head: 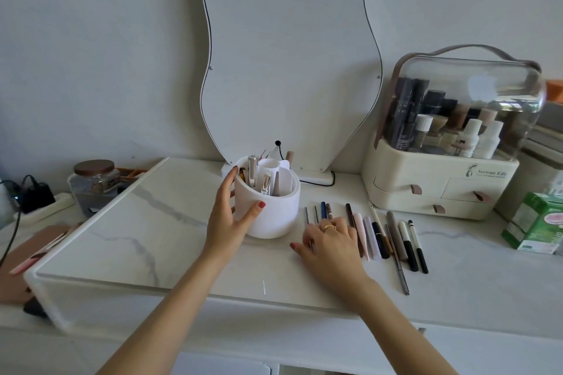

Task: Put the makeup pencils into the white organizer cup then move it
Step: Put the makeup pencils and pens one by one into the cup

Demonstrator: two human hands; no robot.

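A white round organizer cup [275, 210] with inner dividers stands upright on the marble tabletop, holding silver tubes and a few tools. My left hand [227, 216] wraps around its left side, thumb on the front wall. To the right of the cup, several makeup pencils [393, 237] lie side by side in a row on the table. My right hand [329, 245] rests palm down over the left end of that row, fingers covering a few pencils; whether it grips any of them is hidden.
A wavy mirror [289, 55] leans on the wall behind the cup. A cream cosmetics case [441, 189] with a clear lid stands at the right, a green box [536, 222] beside it. A glass jar [94, 183] and cables sit far left. The raised marble slab [137, 237] has its edge at the left.
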